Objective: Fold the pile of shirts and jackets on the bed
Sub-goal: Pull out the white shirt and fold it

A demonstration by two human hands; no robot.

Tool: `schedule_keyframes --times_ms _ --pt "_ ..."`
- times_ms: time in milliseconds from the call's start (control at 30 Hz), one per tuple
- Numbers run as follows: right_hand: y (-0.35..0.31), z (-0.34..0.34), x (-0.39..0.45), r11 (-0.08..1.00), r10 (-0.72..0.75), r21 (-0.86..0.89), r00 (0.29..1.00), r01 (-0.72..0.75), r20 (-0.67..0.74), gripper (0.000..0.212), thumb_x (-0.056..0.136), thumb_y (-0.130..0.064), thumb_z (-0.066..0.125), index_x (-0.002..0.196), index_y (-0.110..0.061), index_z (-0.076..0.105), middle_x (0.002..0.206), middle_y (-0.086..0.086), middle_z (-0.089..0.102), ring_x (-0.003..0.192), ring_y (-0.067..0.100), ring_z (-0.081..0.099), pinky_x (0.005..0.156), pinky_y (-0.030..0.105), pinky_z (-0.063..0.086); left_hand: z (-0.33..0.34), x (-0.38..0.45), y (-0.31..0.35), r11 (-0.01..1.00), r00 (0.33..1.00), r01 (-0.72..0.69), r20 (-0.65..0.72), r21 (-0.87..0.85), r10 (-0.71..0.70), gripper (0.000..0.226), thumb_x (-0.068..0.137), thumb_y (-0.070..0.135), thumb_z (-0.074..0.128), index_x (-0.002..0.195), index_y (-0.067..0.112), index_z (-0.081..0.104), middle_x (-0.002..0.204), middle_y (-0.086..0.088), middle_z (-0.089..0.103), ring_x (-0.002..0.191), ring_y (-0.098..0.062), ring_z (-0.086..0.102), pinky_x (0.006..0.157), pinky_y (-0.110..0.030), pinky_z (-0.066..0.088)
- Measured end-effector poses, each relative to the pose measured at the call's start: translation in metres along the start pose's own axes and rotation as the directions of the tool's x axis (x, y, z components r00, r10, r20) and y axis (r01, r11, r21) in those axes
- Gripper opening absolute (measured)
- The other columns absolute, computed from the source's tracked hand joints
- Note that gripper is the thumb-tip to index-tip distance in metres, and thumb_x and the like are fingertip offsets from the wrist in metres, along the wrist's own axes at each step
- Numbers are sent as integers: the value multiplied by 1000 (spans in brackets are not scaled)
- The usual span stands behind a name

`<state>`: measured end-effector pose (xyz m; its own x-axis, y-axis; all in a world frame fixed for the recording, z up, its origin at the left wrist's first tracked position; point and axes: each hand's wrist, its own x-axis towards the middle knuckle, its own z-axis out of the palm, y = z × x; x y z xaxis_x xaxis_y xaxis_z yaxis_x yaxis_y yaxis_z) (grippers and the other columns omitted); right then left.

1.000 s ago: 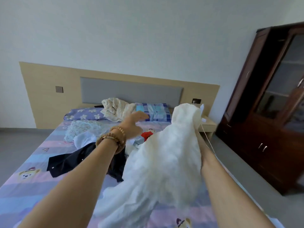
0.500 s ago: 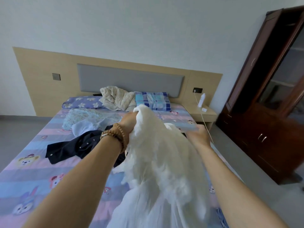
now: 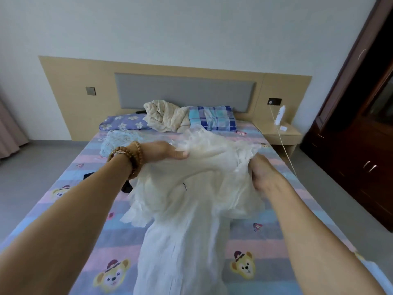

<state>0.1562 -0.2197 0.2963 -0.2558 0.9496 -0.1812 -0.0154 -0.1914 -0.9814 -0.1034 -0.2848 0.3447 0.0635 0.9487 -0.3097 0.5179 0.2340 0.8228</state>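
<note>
A white, crinkled garment [image 3: 191, 188] hangs bunched above the bed [image 3: 276, 241], its lower part trailing down onto the cartoon-bear sheet. The left hand [image 3: 163, 152], beaded bracelets [image 3: 127, 155] at its wrist, pinches the upper left edge, while the right hand [image 3: 263, 175] seems to grip the right edge, its fingers buried in cloth. Behind, a dark garment [image 3: 127, 187] peeks out, with pillows [image 3: 212, 118] at the headboard [image 3: 185, 90].

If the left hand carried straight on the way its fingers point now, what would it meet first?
The left hand points rightward across the bed and already grips the white garment, so it would push further into that bunched fabric. Depth beyond it is unclear.
</note>
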Motion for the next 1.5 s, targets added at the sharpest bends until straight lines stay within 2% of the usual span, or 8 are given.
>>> schedule_keyframes --times_ms 133,367,567,900,1033,1133,1300,1500 --pt "-16 7 14 966 -31 -258 994 2 -108 26 98 -12 51 73 -16 60 68 1 61 67 14 54 58 24 42 6 9 -6 918 987 163 -64 361 -150 78 47 47 85 112 15 60 108 1 64 97 -20 63 92 -33 51" --pt "9 7 34 809 -437 -579 758 98 -483 20 87 -9 52 104 -17 58 99 1 59 97 24 57 80 29 44 12 25 -12 968 967 157 -167 -197 -191 36 81 34 70 108 10 69 102 -13 72 91 -32 68 89 -43 55" --pt "68 57 6 644 -403 -580 866 499 297 43 80 -17 71 122 -16 61 116 -9 63 106 -1 55 85 1 35 26 33 -12 930 970 168 -113 -326 -215 36 83 33 66 105 5 69 92 -15 72 75 -30 66 71 -34 55" --pt "20 49 34 742 -303 -566 933 359 195 7 86 -11 72 82 -13 67 81 7 71 75 16 65 72 28 47 -7 43 -70 985 934 170 -320 -2 -162 57 78 20 76 127 6 51 117 -14 61 104 -33 60 93 -41 50" --pt "-3 72 34 353 -412 -820 862 450 296 18 78 -27 80 74 -14 69 76 -1 67 75 17 59 68 36 50 13 43 -90 999 760 -42 -650 -30 12 39 85 21 68 120 13 53 107 -1 57 93 -22 58 82 -34 48" --pt "-10 87 28 131 -496 -886 803 445 330 36 74 -46 80 72 -15 63 73 -2 63 71 19 54 58 32 41 45 43 -86 970 868 -241 -451 -16 208 25 80 36 74 95 22 60 92 6 64 81 -16 65 74 -30 52" --pt "-18 99 14 -78 -527 -878 729 471 438 51 65 -64 76 66 -19 53 64 -3 58 62 19 47 51 29 24 88 56 -83 968 809 -118 -545 221 222 23 83 35 64 99 23 53 91 4 59 79 -20 57 66 -32 44" --pt "-41 74 -2 -78 -283 -915 872 395 401 12 79 -30 67 83 -27 56 82 -7 59 80 20 54 64 31 34 64 63 -114 998 766 -58 -640 38 69 28 80 29 74 83 22 47 75 3 55 73 -22 53 62 -31 41"
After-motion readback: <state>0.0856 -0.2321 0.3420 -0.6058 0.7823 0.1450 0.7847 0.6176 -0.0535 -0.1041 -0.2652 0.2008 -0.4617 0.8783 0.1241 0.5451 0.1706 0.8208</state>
